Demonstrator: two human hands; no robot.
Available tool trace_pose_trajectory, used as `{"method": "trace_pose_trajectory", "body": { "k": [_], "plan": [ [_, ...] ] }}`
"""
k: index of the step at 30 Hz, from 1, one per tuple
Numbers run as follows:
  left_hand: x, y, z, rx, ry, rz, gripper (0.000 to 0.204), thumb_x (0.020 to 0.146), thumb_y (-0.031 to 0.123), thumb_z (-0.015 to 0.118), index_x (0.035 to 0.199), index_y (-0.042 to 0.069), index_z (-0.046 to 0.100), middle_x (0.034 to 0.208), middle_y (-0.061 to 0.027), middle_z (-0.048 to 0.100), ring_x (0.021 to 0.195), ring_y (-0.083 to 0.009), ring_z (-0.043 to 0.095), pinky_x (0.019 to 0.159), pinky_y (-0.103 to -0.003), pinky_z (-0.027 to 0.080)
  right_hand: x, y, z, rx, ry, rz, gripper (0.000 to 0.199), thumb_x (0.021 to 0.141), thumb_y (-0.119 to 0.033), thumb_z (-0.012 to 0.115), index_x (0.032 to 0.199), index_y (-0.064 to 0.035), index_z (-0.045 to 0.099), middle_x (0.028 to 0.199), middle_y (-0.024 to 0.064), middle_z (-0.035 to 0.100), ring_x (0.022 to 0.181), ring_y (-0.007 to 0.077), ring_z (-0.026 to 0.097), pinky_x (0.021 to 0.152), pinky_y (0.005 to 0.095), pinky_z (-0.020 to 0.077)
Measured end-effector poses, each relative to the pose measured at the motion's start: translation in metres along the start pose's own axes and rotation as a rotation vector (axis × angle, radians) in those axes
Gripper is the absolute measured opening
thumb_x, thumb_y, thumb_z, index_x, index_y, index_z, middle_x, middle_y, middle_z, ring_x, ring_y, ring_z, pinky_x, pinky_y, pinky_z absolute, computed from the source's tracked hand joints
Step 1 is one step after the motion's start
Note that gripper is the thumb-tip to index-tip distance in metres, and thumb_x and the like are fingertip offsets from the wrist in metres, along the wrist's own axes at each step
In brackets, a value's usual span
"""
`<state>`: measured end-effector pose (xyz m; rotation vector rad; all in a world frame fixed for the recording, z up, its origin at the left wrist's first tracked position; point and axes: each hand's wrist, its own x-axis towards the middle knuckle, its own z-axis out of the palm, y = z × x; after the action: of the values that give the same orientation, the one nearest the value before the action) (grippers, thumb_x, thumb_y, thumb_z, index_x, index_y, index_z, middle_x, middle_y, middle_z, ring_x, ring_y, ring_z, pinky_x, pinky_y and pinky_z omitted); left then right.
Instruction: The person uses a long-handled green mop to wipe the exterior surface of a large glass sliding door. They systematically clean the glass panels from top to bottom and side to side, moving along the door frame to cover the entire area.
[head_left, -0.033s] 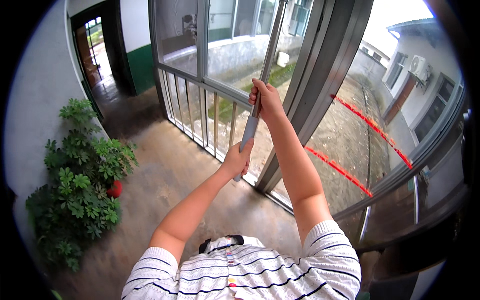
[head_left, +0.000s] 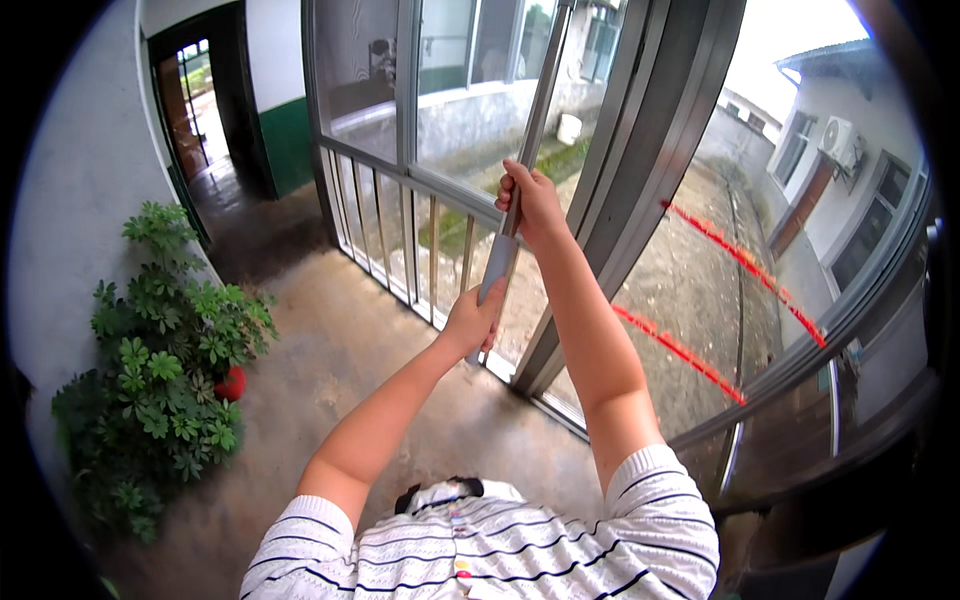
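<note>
A long metal pole (head_left: 545, 95) slants up and away from me in front of the window, its far end running out of the top of the head view. My right hand (head_left: 533, 205) is closed round the bare metal shaft. Lower down, my left hand (head_left: 474, 322) wraps round the pole's light grey grip (head_left: 496, 262), with the thumb lying along it. Both arms are stretched forward. What the pole carries at its far end cannot be seen.
A grey-framed window (head_left: 409, 100) with a metal railing (head_left: 392, 235) below stands ahead. A thick frame post (head_left: 625, 160) rises beside the pole. Glass with red strips (head_left: 740, 252) is on the right. A leafy plant (head_left: 165, 375) stands left, near an open doorway (head_left: 205, 110).
The surroundings sit very slightly lower in the picture. Both hands keep the same hold on the pole.
</note>
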<state>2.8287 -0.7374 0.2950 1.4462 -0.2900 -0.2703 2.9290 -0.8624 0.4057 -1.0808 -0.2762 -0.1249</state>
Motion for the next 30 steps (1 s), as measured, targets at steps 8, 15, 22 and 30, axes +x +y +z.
{"method": "trace_pose_trajectory", "body": {
  "k": [8, 15, 22, 30],
  "plan": [
    [0.058, 0.089, 0.014, 0.08, 0.062, 0.072, 0.05, 0.093, 0.053, 0.042, 0.073, 0.006, 0.042, 0.054, -0.0041, 0.042, 0.035, -0.0127, 0.038, 0.032, -0.028, 0.032, 0.072, -0.072, 0.012, 0.017, -0.104, -0.137, 0.023, 0.087, -0.022, 0.061, 0.086, -0.0031, 0.048, 0.07, 0.0051, 0.051, 0.057, 0.0154, 0.05, 0.051, 0.0298, 0.0439],
    [0.067, 0.119, -0.025, 0.097, 0.06, 0.121, 0.054, 0.091, 0.06, 0.04, 0.077, 0.008, 0.044, 0.056, -0.0026, 0.044, 0.038, -0.0115, 0.04, 0.034, -0.027, 0.034, 0.007, -0.019, 0.035, -0.119, 0.13, -0.293, 0.046, 0.094, -0.041, 0.047, 0.123, -0.0063, 0.037, 0.097, 0.0056, 0.052, 0.082, 0.0134, 0.055, 0.073, 0.0263, 0.0445],
    [0.093, 0.105, -0.053, 0.082, -0.08, 0.316, 0.058, 0.093, 0.06, 0.034, 0.083, 0.004, 0.049, 0.06, -0.0025, 0.047, 0.052, -0.0107, 0.046, 0.049, -0.024, 0.04, -0.078, 0.09, 0.075, 0.16, 0.13, -0.072, 0.037, 0.098, -0.044, 0.036, 0.106, -0.0082, 0.042, 0.089, 0.0074, 0.055, 0.064, 0.0098, 0.055, 0.048, 0.0238, 0.0423],
    [0.122, 0.127, -0.11, 0.531, -0.194, 0.559, 0.058, 0.089, 0.051, 0.051, 0.112, -0.002, 0.051, 0.086, -0.0142, 0.056, 0.078, -0.0191, 0.058, 0.068, -0.031, 0.05, -0.049, 0.11, 0.119, 0.089, 0.374, -0.289, 0.036, 0.098, -0.039, 0.04, 0.083, -0.0073, 0.046, 0.065, 0.0001, 0.045, 0.048, 0.0078, 0.041, 0.043, 0.0214, 0.0306]
  ]
}}
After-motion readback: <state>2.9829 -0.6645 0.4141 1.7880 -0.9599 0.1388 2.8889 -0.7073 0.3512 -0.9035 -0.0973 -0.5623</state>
